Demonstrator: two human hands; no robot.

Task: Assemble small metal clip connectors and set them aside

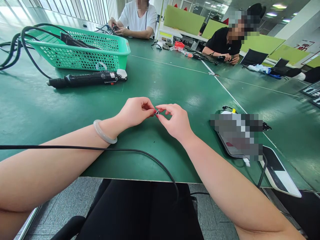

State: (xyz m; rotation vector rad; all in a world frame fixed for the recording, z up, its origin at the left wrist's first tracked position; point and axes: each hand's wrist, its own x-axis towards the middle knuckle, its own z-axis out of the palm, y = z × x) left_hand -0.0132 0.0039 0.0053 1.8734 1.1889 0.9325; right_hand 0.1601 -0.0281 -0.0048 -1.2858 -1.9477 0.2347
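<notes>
In the head view, a small part [157, 112] is held above the near side of the green bench [140, 143], about midway between the two forearms. It is pinched from the left by the thumb and forefinger of the left hand [136, 111], so that grip is closed on it. From the right, the part is met by the right hand [176, 120]; its forefinger tip is placed above and its thumb tip below, slightly apart. Whether the part is also pressed by that second grip cannot be told.

The part is thus set at the fingertips of both hands, right of the left grip and left of the right one, with neither hand clearly nearer. Its long axis cannot be made out at this size.

Beyond the left hand, a black tool [87, 79] is laid roughly crosswise in front of a basket [125, 50], well apart from the fingers. The left forearm is crossed in view by a cable [140, 151]. To the right of the right hand, a phone [281, 170] is seen at the bench edge.
</notes>
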